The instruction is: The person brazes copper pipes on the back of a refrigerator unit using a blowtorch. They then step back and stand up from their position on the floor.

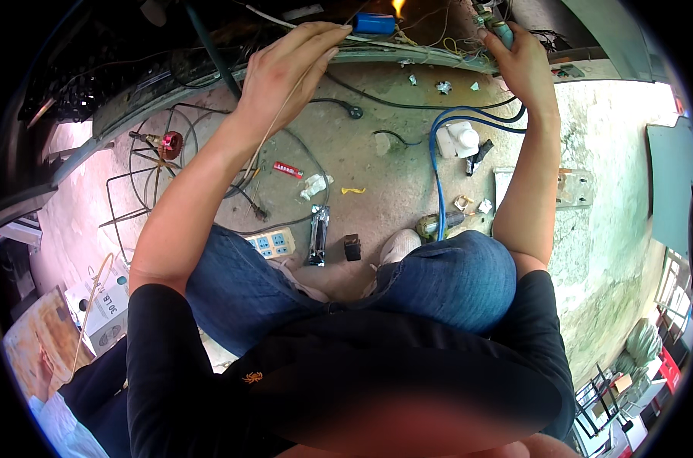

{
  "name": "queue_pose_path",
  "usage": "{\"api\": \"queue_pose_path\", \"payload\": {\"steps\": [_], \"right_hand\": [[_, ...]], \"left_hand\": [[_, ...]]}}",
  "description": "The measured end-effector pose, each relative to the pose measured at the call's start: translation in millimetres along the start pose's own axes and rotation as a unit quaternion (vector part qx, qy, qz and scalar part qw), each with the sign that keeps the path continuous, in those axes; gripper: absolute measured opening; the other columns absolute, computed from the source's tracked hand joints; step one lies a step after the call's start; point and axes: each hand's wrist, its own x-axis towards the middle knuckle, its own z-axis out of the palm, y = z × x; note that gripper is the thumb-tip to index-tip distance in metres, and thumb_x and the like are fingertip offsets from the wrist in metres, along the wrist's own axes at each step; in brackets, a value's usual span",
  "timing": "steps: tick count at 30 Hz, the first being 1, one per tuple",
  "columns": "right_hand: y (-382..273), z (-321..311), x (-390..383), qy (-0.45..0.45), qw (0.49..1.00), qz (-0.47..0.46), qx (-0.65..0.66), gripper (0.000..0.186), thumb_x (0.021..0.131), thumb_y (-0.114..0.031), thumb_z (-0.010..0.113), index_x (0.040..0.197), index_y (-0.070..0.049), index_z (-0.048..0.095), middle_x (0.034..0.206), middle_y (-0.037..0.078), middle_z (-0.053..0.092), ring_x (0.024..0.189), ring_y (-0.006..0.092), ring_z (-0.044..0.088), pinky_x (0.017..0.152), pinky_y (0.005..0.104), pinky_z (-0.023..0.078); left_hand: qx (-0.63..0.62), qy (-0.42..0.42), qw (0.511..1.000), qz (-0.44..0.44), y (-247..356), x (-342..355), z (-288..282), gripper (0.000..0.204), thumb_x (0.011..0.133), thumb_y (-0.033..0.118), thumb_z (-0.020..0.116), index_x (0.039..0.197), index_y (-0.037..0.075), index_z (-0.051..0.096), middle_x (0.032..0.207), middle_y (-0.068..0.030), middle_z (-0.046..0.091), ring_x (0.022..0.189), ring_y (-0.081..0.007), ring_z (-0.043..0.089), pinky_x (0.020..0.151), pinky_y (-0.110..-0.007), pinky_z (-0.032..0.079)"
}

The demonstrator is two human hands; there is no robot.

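My left hand point(289, 72) reaches to the far edge of the opened machine, its fingers pressed together. A thin tan rod point(276, 118) runs under the palm from the fingertips back past the wrist, held in that hand. Just beyond the fingertips is a blue cylinder point(374, 24), with a small orange flame point(398, 8) above its right end. My right hand point(523, 65) is closed around a torch handle point(503, 32) with greenish and brass-coloured fittings. Twin blue hoses point(438, 164) run from near my right wrist to the floor. The torch's tip cannot be made out.
Loose wires point(445, 46) lie inside the machine. On the floor are a wire stand point(136, 179), a power strip point(271, 243), a black plug point(354, 112), a silver packet point(319, 235) and a white bottle point(461, 140). Another person's sleeve point(64, 424) shows at lower left.
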Motion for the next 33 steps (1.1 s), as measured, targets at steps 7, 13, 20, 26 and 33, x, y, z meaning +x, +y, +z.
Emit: {"api": "queue_pose_path", "payload": {"steps": [7,13,20,26,33], "right_hand": [[-1.4,11.5,0.8,0.014,0.999,-0.029,0.01,0.052,0.095,-0.041,0.068,0.116,0.006,0.067,0.086,0.023,0.072,0.082,0.0358,0.071,0.077,0.0424,0.053],[-4.5,2.4,-0.7,-0.029,0.999,0.014,0.002,0.054,0.095,-0.043,0.068,0.118,0.006,0.067,0.088,0.023,0.072,0.083,0.0355,0.072,0.077,0.0425,0.053],[2.8,4.4,-2.0,-0.013,1.0,-0.011,-0.005,0.053,0.096,-0.043,0.067,0.115,0.006,0.067,0.089,0.023,0.072,0.083,0.0357,0.071,0.077,0.0425,0.053],[0.6,9.7,-1.9,-0.012,1.0,-0.007,0.011,0.052,0.096,-0.043,0.067,0.114,0.006,0.068,0.084,0.021,0.07,0.076,0.0336,0.067,0.074,0.0414,0.051],[3.1,7.8,-3.6,-0.004,1.0,-0.002,0.014,0.05,0.095,-0.042,0.068,0.112,0.006,0.068,0.08,0.019,0.069,0.071,0.027,0.064,0.072,0.0393,0.051]], "left_hand": [[0.009,0.004,1.0,-0.006,-5.4,1.0,8.8,0.029,0.098,0.007,0.063,0.126,0.008,0.069,0.121,-0.0104,0.069,0.105,-0.0289,0.07,0.085,-0.036,0.057],[0.022,0.02,1.0,0.009,-14.0,7.4,25.4,0.03,0.096,0.008,0.065,0.126,0.011,0.069,0.119,-0.0091,0.069,0.103,-0.0299,0.07,0.083,-0.037,0.057],[0.04,0.004,0.999,0.017,-14.2,8.6,27.1,0.031,0.095,0.008,0.065,0.126,0.011,0.068,0.118,-0.008,0.069,0.1,-0.0299,0.07,0.082,-0.038,0.058],[0.054,-0.02,0.998,0.023,-8.7,5.8,21.3,0.036,0.091,0.003,0.067,0.127,0.01,0.068,0.121,-0.0075,0.069,0.099,-0.0299,0.071,0.081,-0.037,0.059],[0.036,-0.012,0.999,0.039,-3.6,-2.9,9.6,0.038,0.09,0.0,0.066,0.127,0.009,0.068,0.121,-0.0095,0.069,0.098,-0.03,0.07,0.08,-0.036,0.058]]}}
